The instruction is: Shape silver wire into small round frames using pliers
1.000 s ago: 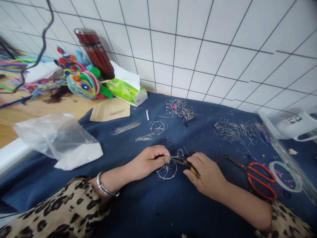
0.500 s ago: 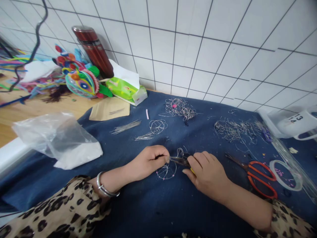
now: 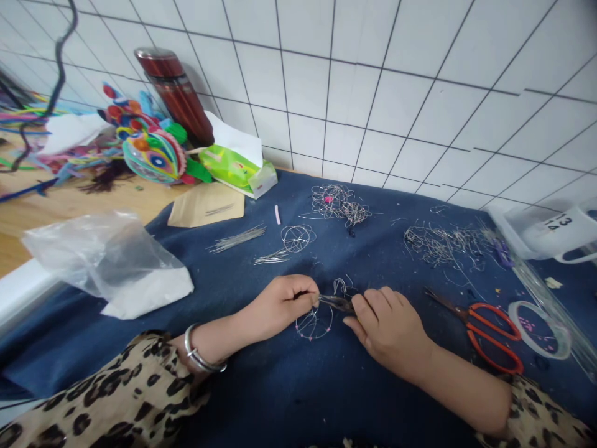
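Note:
My left hand (image 3: 288, 305) pinches the upper end of a round wire ornament (image 3: 313, 338), whose ring hangs below the fingertips with small pink beads along its lower edge. My right hand (image 3: 389, 330) is wrapped around a pair of pliers (image 3: 339, 303). The plier jaws point left and meet the wire right at my left fingertips; the handles are mostly hidden in my palm. Just behind the pliers lies a small bent wire piece (image 3: 342, 285). A finished-looking wire ring (image 3: 298, 238) rests farther back, beside a bundle of short wires (image 3: 272, 257).
Orange-handled scissors (image 3: 494, 336) and a round dish of pink beads (image 3: 566, 342) lie right. Tangled wire (image 3: 443, 244) and a wire heap (image 3: 338, 202) sit farther back. A plastic bag (image 3: 107, 255), tissue pack (image 3: 237, 169), red thermos (image 3: 177, 93) and mug (image 3: 564, 233) stand around the blue cloth (image 3: 261, 398).
The ring of the wire ornament has turned slightly under my left fingertips, and the pliers have tilted a little. Both hands stay almost in place.

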Demonstrator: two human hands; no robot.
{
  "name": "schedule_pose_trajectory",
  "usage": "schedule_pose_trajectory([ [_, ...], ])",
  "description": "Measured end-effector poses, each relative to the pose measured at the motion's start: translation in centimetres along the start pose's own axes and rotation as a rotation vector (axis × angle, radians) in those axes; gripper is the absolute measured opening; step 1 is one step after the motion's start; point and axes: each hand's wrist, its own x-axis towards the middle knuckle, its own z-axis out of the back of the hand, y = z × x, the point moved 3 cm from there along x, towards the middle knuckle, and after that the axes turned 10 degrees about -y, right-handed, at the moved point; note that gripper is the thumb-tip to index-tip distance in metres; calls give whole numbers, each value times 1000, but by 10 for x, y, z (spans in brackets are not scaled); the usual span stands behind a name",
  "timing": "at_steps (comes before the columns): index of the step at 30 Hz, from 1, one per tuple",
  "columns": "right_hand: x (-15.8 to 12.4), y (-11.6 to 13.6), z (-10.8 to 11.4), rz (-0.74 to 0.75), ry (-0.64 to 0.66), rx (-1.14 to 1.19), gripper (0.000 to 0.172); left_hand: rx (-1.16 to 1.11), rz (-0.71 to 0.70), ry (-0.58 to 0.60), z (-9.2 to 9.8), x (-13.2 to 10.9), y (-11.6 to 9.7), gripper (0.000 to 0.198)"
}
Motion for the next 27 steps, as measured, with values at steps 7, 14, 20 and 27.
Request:
schedule_pose_trajectory([
  [7, 1, 1, 0, 15, -24, -16, 32, -27, 24, -33, -2, -1, 3, 17],
  [14, -1, 5, 3, 16, -53, -26, 31, -15, 61, -44, -3, -1, 6, 18],
  [20, 0, 2, 3, -36, -17, 18, 34, -75, 84, -49, -3, -1, 6, 17],
  [27, 4, -2, 1, -130, 35, 150, 32, -85, 48, -16, -1, 0, 3, 17],
])
